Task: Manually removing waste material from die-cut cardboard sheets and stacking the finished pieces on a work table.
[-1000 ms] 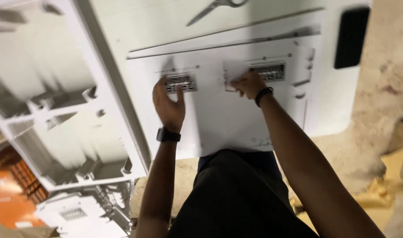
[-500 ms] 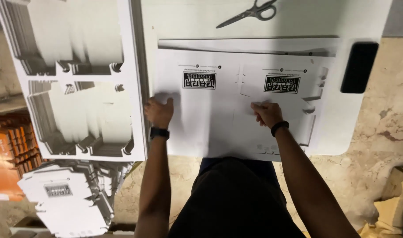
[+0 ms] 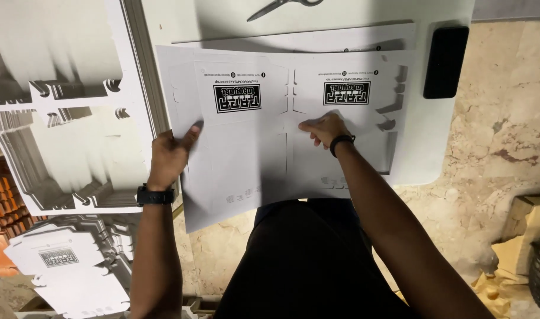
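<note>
Standing right by them here: the big die-cut white cardboard sheet (image 3: 252, 142) lies flat on the white table (image 3: 441, 153), near edge hanging over their lap. Left hand (image 3: 170, 155) is clamped on its left edge, thumb on top; right hand (image 3: 324, 128) presses curled fingertips near the centre cuts, gripping nothing. Looks like they're lining it up to separate or fold a panel, so that needs a firm hold. Scissors (image 3: 281, 6) and a black phone (image 3: 445, 61) sit further back. More stacked blanks (image 3: 63, 118) are on the left, marble floor (image 3: 506, 147) below.

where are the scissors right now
In the head view the scissors lie at the top edge on the white table, beyond the flat cardboard sheet, left of the black phone.
</note>
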